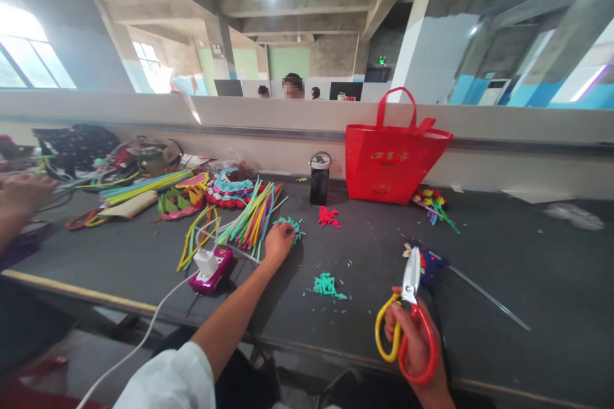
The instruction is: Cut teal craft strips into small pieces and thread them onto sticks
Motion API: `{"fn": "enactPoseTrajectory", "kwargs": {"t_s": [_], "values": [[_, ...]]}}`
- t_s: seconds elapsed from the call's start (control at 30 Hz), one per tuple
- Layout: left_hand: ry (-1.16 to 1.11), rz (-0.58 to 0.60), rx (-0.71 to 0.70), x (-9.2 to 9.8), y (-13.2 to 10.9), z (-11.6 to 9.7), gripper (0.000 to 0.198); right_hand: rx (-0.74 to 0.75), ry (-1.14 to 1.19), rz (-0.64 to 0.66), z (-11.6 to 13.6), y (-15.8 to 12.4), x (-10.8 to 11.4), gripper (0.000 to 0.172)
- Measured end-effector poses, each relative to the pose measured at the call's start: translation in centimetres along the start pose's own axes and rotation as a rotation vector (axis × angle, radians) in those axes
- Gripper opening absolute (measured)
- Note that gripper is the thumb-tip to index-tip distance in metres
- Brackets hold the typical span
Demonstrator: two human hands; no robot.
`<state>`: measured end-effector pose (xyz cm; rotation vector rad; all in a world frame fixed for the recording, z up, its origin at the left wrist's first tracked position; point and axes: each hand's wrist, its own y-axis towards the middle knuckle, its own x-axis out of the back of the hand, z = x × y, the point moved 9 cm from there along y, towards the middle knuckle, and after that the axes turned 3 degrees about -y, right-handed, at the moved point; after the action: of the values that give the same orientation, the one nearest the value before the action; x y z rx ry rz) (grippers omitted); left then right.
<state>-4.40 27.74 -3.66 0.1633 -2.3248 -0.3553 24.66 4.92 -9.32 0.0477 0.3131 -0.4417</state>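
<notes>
Head view: the left hand (279, 243) is down at the far teal pieces (298, 228), fingers curled in, though can't tell if they're actually pinching any. Over on the near right, the right hand (415, 340) has its fingers wrapped round the handles of the scissors (410, 287), blades looking closed. Red pieces (329, 216) sit just right of that far pile. IMO a light fingertip pinch suits bits this tiny, with the blades kept well clear.

Dark table (480, 255), red bag (391, 172), red bits (329, 216), teal bits (327, 285)
</notes>
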Motion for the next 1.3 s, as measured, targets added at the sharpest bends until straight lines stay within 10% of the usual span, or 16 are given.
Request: {"fn": "enactPoseTrajectory", "kwargs": {"t_s": [0.27,0.43,0.77,1.0,1.3], "values": [[-0.466,-0.05,0.083,0.2,-0.1,1.6,0.01,0.074,-0.184,0.151,1.9,0.2,-2.6,0.059],[-0.779,-0.04,0.191,-0.4,-0.4,1.7,0.041,0.288,-0.575,0.157,5.6,1.8,-6.7,0.051],[-1.453,0.298,0.359,-1.7,-2.2,-9.0,0.031,0.764,-0.933,0.15,7.8,7.3,-15.3,0.05],[-1.518,0.464,0.282,-3.1,-1.8,-13.9,0.019,0.931,-0.879,0.102,8.8,8.6,-15.2,0.052],[-1.538,0.468,0.252,-4.5,-2.2,-13.4,0.017,0.903,-0.957,0.098,7.7,8.8,-14.0,0.053]]}}
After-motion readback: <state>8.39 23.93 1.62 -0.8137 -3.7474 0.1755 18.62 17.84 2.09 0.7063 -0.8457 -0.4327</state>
